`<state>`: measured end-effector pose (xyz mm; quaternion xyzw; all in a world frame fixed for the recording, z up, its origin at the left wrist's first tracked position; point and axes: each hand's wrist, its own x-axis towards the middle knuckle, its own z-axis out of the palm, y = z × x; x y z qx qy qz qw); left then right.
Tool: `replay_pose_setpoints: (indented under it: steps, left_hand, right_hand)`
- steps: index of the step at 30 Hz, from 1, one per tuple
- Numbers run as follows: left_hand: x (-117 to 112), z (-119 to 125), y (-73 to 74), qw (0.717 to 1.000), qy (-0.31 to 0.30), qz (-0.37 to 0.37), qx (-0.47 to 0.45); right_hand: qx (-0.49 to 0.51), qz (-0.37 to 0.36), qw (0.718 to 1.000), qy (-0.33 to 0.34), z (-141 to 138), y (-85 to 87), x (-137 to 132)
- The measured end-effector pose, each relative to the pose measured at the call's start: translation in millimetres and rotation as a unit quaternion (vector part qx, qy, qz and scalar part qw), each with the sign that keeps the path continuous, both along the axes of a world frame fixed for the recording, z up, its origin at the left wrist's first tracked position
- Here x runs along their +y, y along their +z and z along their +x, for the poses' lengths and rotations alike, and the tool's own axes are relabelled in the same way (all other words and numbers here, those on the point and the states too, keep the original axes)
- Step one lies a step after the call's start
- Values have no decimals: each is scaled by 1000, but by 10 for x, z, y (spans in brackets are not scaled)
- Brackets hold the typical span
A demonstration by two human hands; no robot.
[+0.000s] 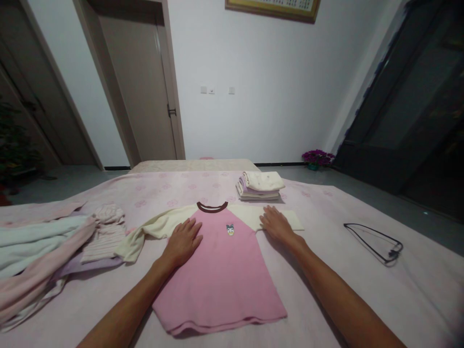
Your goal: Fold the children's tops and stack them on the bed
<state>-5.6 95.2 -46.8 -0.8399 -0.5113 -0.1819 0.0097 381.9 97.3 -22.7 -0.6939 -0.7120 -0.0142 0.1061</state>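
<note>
A pink long-sleeved shirt (221,275) with cream sleeves, a dark brown collar and a small duck-face patch lies spread on the bed. My left hand (183,241) rests flat on its upper left side, close to the left sleeve, fingers stretched out. On the right sleeve lies my right hand (276,224), palm down with its fingers extended. That sleeve is laid straight out to the right, while the left sleeve bends down and is wrinkled, its cuff touching the heap of clothes (43,246).
Beyond the right sleeve stands a stack of folded clothes (259,186). A black clothes hanger (375,244) lies to the right on the patterned bedsheet (326,290). Past the bed are a door (136,87), a white wall and a pot of purple flowers (317,158).
</note>
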Motion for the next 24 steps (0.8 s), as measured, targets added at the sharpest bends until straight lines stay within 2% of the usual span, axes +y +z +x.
replay_pose_setpoints:
  steps: [3, 5, 7, 9, 11, 13, 15, 17, 20, 24]
  left_hand:
    - [-49, -23, 79, 995, -39, 1, -87]
    - [-142, -45, 176, 983, -52, -14, -175]
    - [-302, -83, 296, 967, -43, -29, -249]
    - [-531, -139, 413, 958, -30, -42, -281]
    - [-814, -205, 504, 959, -45, -63, -274]
    - [-1117, -262, 548, 963, -99, -86, -236]
    - [-1396, -287, 539, 970, -152, -84, -168]
    - [-1607, -281, 488, 979, -166, -48, -103]
    - [-1739, -272, 400, 987, -147, 23, -55]
    - [-1674, -416, 378, 985, -153, 69, -26]
  right_hand:
    - [25, 19, 994, 106, -597, -12, -303]
    - [25, 7, 987, 157, -856, -34, -492]
    - [19, -11, 984, 176, -976, -60, -607]
    - [11, -19, 984, 178, -1000, -80, -639]
    - [6, -13, 984, 176, -988, -93, -618]
    - [5, -4, 985, 174, -978, -103, -584]
    - [5, 0, 986, 169, -980, -112, -561]
    - [5, 5, 986, 166, -986, -121, -552]
    - [4, 11, 986, 166, -990, -125, -555]
    - [2, 10, 986, 167, -989, -113, -577]
